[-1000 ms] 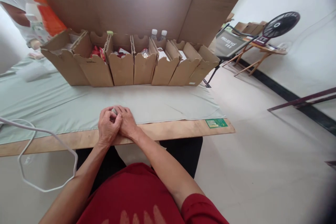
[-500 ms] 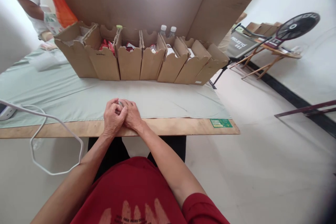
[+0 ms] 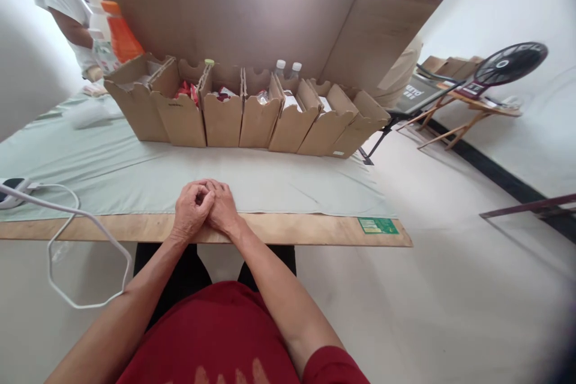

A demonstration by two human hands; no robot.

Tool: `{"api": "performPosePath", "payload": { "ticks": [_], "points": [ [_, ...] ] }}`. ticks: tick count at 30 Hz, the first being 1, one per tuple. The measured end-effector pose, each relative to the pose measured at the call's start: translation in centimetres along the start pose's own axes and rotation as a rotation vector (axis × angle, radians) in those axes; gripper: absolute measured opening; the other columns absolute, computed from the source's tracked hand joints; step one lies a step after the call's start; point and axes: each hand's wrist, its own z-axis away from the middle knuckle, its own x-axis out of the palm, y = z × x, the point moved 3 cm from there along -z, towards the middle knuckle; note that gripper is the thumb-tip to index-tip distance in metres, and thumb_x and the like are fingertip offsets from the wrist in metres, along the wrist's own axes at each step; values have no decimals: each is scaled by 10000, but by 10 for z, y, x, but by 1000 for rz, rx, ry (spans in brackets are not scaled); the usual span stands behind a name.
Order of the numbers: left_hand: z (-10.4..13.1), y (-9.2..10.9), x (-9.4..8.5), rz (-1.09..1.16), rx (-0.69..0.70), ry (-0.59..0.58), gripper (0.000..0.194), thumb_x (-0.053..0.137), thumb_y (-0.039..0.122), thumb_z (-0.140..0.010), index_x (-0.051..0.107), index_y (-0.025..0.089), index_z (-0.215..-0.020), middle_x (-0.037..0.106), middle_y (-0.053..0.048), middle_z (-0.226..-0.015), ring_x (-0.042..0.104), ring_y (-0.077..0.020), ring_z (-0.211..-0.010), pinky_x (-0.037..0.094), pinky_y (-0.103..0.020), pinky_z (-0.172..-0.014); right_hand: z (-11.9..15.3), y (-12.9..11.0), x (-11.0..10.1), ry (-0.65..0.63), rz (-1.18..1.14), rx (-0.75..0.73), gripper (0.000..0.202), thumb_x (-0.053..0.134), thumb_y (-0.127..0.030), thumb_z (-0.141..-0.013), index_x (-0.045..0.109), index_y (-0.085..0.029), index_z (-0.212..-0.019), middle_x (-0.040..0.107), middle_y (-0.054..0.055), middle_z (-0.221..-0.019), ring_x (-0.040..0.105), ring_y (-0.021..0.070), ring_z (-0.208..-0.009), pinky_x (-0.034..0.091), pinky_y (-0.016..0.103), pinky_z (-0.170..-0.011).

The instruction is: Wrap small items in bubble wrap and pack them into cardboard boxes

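My left hand point(image 3: 191, 207) rests at the near edge of the table, its fingers curled in and the thumb bent against my right hand. Pressed up beside it is my right hand point(image 3: 222, 207), back upward, with the fingers close together and bent over at their ends. The two hands touch, and whatever may lie between them is hidden. Under them are the pale green cloth point(image 3: 270, 183) and the bare wooden table edge point(image 3: 292, 229). Beyond the hands stands a row of several open cardboard bins point(image 3: 222, 123), apart from both hands.
Red packets point(image 3: 186, 91) show inside one bin. A tall cardboard panel point(image 3: 252, 12) stands behind the row, near an orange bottle point(image 3: 123, 36). A white cable point(image 3: 101, 222) loops off the table at left. One person stands at far left; another is partly behind the panel. A fan point(image 3: 504, 64) is at right.
The view has tipped up slightly, so the table sits lower. My hands stay together at the edge. Behind the panel at right, a person's head and sleeve have come into view.
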Motion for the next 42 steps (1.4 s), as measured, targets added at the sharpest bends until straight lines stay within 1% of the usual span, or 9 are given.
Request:
{"api": "performPosePath", "payload": {
  "ticks": [8,15,20,26,30,33,35,38,42],
  "points": [
    [0,-5,0,41,-30,1,210,583,414,-848,567,227,-754,720,-96,-1013,693,-238,-980,552,-369,-879,2,-2,-1,16,16,-3,287,497,-297,-1048,654,-173,-1253,625,128,-1381,479,257,-1325,403,406,-1071],
    [0,-3,0,50,7,-3,213,557,414,-851,640,222,-817,732,-102,-1079,684,-254,-1067,523,-425,-1017,1,0,0,17,27,8,282,503,-303,-1047,643,-170,-1254,649,109,-1349,504,240,-1295,422,385,-1046],
    [0,-4,-1,32,-7,40,225,587,423,-819,591,231,-702,717,-114,-1038,674,-276,-1125,516,-440,-1036,1,-3,0,1,35,2,302,484,-292,-1054,635,-154,-1275,596,139,-1439,479,261,-1335,395,412,-1099],
    [3,-6,-4,24,-59,49,318,581,458,-826,533,238,-601,711,-111,-958,702,-281,-1080,564,-411,-926,31,-21,-18,-23,20,5,350,511,-263,-1022,610,-103,-1317,620,170,-1407,505,286,-1325,410,436,-1106],
    [5,-3,-6,29,-117,35,319,561,484,-861,601,223,-681,713,-122,-1019,710,-285,-1061,570,-405,-874,86,-15,-59,-197,-88,-184,281,637,-340,-974,700,-176,-1193,693,98,-1335,580,239,-1283,446,368,-1084],
    [6,2,-6,43,-139,-2,316,578,482,-861,618,226,-679,724,-112,-1041,709,-292,-1077,546,-422,-941,127,27,-110,-306,-284,-140,257,630,-328,-992,729,-211,-1199,763,55,-1234,658,196,-1210,462,333,-1082],
    [8,3,-5,42,-155,-32,314,579,487,-862,626,232,-684,731,-109,-1071,704,-299,-1100,532,-432,-973,146,74,-155,-188,-323,50,258,601,-313,-996,745,-224,-1190,777,58,-1212,674,205,-1205,467,356,-1097],
    [10,-3,-2,9,-183,-74,328,568,522,-868,632,241,-711,735,-107,-1136,703,-304,-1106,522,-448,-998,155,152,-226,89,-214,323,273,559,-324,-985,761,-227,-1140,781,76,-1188,710,227,-1129,524,385,-1028],
    [15,-21,2,-71,-195,-109,357,554,572,-885,654,251,-763,743,-88,-1198,718,-296,-1091,544,-443,-987,126,238,-316,349,93,533,289,574,-335,-947,772,-217,-1121,788,86,-1148,731,241,-1008,549,375,-935]
  ]
}}
